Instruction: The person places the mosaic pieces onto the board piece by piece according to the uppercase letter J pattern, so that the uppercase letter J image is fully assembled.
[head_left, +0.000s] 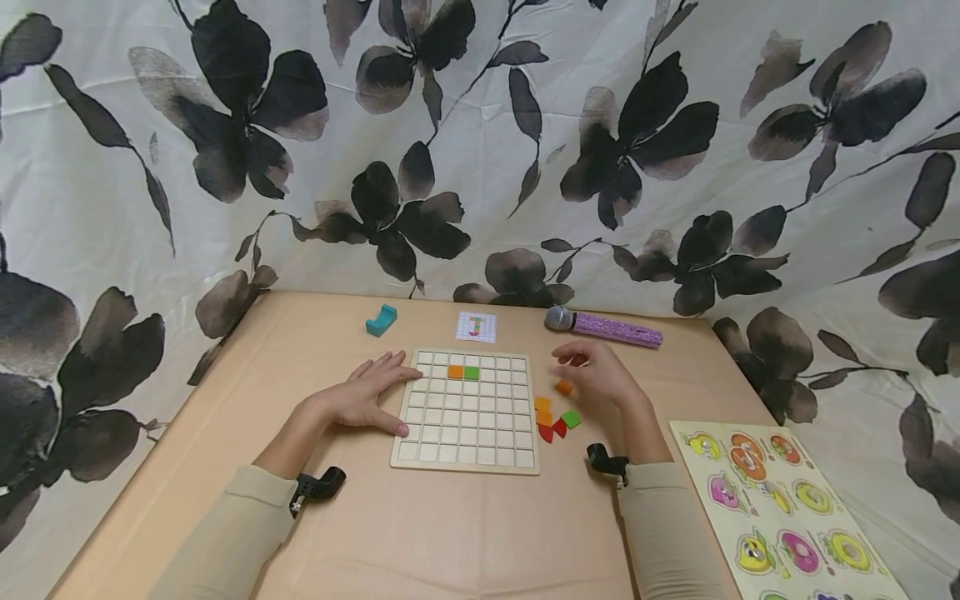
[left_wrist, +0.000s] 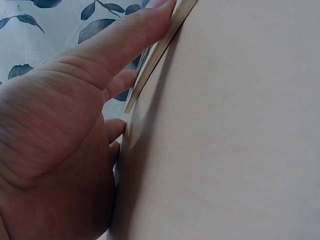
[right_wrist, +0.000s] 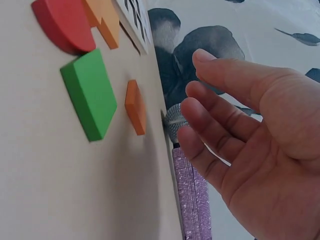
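A wooden grid board (head_left: 465, 425) lies in the middle of the table, with an orange tile (head_left: 455, 372) and a green tile (head_left: 471, 373) side by side in an upper row. My left hand (head_left: 367, 393) rests at the board's left edge, thumb and fingers spread along it. Over the loose pieces right of the board hovers my right hand (head_left: 596, 371), fingers loosely bent and holding nothing, as the right wrist view shows. Beneath it lie a lone orange piece (right_wrist: 135, 107), a green piece (right_wrist: 90, 95), a red piece (right_wrist: 65, 25) and more orange ones.
Behind the board lies a small pattern card (head_left: 476, 327). A teal curved block (head_left: 381, 321) is at the back left, a glittery purple microphone (head_left: 615, 328) at the back right. A sheet of fruit pictures (head_left: 757, 517) covers the right front corner. Floral cloth (head_left: 480, 125) hangs behind.
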